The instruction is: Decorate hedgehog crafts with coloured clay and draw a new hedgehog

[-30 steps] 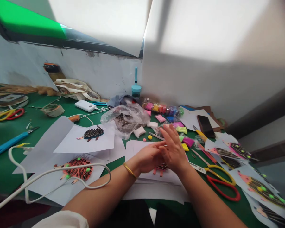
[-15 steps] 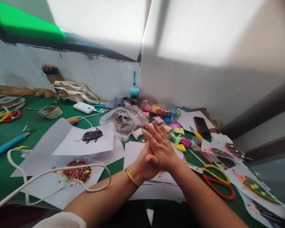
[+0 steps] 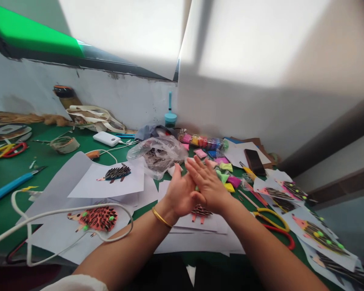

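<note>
The person's left hand (image 3: pixel 179 194) and right hand (image 3: pixel 208 186) are pressed palm against palm, fingers flat and stretched out, held just above the green table (image 3: pixel 0 218) near the middle of its front edge; whether a bit of clay sits between the palms I cannot tell, since only a speck of green shows at the seam. A gold bangle (image 3: pixel 160 217) circles the left wrist. Right under the hands lies a sheet of white paper (image 3: pixel 197 238) carrying a half-hidden hedgehog picture (image 3: pixel 201 210) made of seeds. Just beyond the fingertips sit small clay packets (image 3: pixel 227 178) in yellow, green and pink, and behind them a clear plastic bag of seeds (image 3: pixel 157 153). Toward the right edge lie yellow-and-red scissors (image 3: pixel 274 226), partly covered by the right forearm, with more finished hedgehog sheets (image 3: pixel 318 234) beyond. On the left half of the table a pink hedgehog picture (image 3: pixel 97 218) lies under a looping white cable (image 3: pixel 48 214), and another sheet with a dark hedgehog (image 3: pixel 117 172) lies further back
</note>
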`<state>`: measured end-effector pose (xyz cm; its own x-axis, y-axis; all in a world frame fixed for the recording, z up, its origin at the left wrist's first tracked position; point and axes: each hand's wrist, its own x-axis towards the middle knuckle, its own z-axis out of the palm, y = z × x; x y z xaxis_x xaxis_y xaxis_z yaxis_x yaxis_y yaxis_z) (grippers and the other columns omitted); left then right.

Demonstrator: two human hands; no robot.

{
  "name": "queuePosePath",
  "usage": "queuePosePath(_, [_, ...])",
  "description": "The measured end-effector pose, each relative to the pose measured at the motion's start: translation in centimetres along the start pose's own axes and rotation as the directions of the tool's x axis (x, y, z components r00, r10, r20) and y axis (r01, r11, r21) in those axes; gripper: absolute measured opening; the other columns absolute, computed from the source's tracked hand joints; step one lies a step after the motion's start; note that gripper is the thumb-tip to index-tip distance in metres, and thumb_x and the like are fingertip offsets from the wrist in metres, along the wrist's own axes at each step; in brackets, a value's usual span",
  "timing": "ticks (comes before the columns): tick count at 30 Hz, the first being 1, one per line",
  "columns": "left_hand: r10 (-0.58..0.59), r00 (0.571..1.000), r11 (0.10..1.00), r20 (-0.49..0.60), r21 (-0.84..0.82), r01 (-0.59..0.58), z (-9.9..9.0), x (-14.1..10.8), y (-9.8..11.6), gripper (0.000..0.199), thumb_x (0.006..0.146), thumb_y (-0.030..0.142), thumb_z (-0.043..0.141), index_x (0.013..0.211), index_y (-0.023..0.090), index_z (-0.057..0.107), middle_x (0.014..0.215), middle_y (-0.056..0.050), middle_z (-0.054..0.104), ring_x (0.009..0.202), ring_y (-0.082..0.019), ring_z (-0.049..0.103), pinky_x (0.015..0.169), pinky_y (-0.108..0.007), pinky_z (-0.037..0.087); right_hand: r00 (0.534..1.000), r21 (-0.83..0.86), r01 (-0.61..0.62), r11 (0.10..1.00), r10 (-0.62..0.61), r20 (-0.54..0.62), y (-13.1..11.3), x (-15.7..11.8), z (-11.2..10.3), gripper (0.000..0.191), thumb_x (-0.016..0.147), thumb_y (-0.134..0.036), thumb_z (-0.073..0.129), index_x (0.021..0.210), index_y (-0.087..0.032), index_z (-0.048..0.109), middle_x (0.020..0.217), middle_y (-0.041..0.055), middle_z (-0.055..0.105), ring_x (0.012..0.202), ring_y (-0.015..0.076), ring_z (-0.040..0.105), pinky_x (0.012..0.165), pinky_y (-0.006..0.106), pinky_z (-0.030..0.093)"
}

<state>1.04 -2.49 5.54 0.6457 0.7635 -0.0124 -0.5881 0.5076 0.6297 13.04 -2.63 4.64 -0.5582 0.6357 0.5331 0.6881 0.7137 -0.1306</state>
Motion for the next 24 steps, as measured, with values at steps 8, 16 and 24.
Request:
queuePosePath(8, [0.096,0.959,0.992,-0.266,-0.056,-0.114,3.1,2.1,-2.3,0.050,0.097,0.054,0.029,0.140,0.034,0.044,0.145,0.002,0.048,0.147,-0.024,0.026,0.115,-0.045,0.033,0.998,0.045,0.063,0.997,-0.063,-0.008,-0.5,2.0,-0.4,0.091,0.087,-0.077,0.002,0.155,-0.020,0.025,0.159,0.0068,0.030,0.150,0.0268,0.013,0.122,0.052,0.003])
queuePosePath(16, [0.167,0.928,0.962,-0.332,-0.153,-0.228,-0.1,1.0,1.1,0.046,0.098,0.047,0.026,0.141,0.043,0.041,0.147,0.006,0.045,0.147,-0.019,0.024,0.115,-0.048,0.031,0.963,0.159,0.249,0.955,-0.261,0.061,-1.3,2.4,-0.3,0.084,0.090,-0.076,0.009,0.153,-0.024,0.031,0.162,0.0026,0.024,0.151,0.0267,0.010,0.122,0.051,0.004])
queuePosePath(24, [0.068,0.993,0.996,-0.096,-0.047,-0.072,0.7,1.7,1.7,0.065,0.095,0.061,0.024,0.135,0.018,0.052,0.140,-0.011,0.053,0.138,-0.027,0.041,0.112,-0.048,0.035,0.997,0.017,0.042,0.999,-0.043,0.068,1.5,3.2,-0.7,0.082,0.092,-0.073,0.007,0.152,-0.024,0.031,0.161,0.0054,0.026,0.151,0.0254,0.011,0.122,0.052,0.002])
